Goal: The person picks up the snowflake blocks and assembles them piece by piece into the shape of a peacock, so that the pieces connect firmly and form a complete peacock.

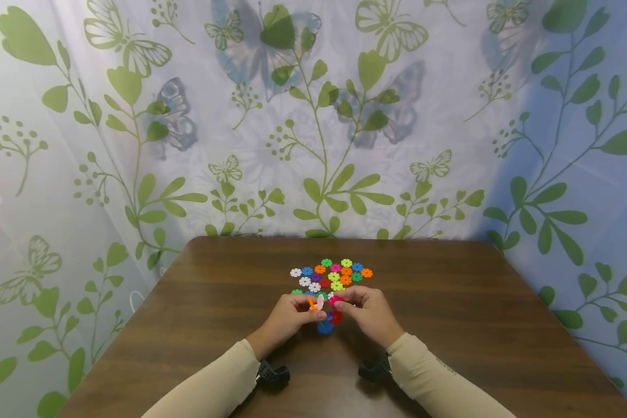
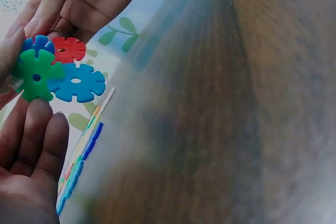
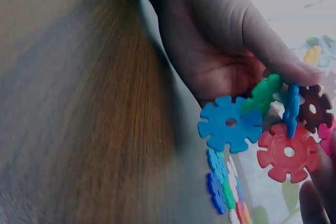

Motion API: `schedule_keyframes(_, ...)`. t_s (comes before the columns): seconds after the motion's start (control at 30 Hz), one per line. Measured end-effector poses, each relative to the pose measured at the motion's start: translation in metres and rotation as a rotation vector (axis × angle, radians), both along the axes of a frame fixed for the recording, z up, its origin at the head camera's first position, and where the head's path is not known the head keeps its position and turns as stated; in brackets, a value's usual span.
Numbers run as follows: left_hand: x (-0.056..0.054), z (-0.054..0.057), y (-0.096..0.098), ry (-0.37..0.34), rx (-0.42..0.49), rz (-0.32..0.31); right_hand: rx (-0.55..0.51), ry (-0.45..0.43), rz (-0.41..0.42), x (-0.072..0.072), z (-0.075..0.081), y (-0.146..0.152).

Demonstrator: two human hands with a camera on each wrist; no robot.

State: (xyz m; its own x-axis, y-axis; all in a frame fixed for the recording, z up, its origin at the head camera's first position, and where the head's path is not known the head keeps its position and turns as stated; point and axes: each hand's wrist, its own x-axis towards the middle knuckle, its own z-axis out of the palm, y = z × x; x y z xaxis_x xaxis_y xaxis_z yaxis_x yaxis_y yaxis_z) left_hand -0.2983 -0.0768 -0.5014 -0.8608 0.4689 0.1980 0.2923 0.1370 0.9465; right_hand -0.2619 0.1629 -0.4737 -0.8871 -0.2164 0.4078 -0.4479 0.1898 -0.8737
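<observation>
Both hands meet over the table around a small cluster of slotted plastic flower discs. The left hand [image 1: 284, 320] grips the joined cluster, which includes an orange disc [image 1: 311, 303], a green disc [image 2: 37, 76], a blue disc [image 3: 230, 124] and a red disc [image 3: 288, 153]. These stand at various angles, slotted together. Beside them, the right hand [image 1: 371, 314] pinches a pink disc [image 1: 334, 299] between thumb and fingers. Only a sliver of that pink disc shows at the right edge of the right wrist view. Fingers hide part of the cluster, so whether the pink disc touches it I cannot tell.
Many loose discs [image 1: 324, 283] in mixed colours lie flat on the brown wooden table [image 1: 449, 337], just beyond the hands. Black wrist-worn devices [image 1: 274, 374] sit under both forearms. A leaf-patterned curtain [image 1: 313, 145] hangs behind the table and along its sides.
</observation>
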Motion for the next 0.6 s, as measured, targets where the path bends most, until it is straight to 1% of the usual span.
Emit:
schedule_keyframes(0.2, 0.0022, 0.0028, 0.0003, -0.013, 0.012, -0.005, -0.037, -0.069, -0.026, -0.0007, -0.0029, -0.0024)
schedule_keyframes(0.3, 0.0037, 0.0045, 0.0009, -0.022, 0.023, -0.002, -0.065, -0.099, -0.012, -0.0007, -0.0022, -0.0031)
schedule_keyframes(0.47, 0.0031, 0.0049, 0.0019, -0.029, 0.014, 0.009, -0.079, -0.086, 0.018, -0.0017, 0.0004, -0.0011)
schedule_keyframes(0.6, 0.0028, 0.0047, 0.0031, -0.07, 0.068, -0.001, -0.055, -0.072, -0.025, -0.0051, -0.0003, 0.0032)
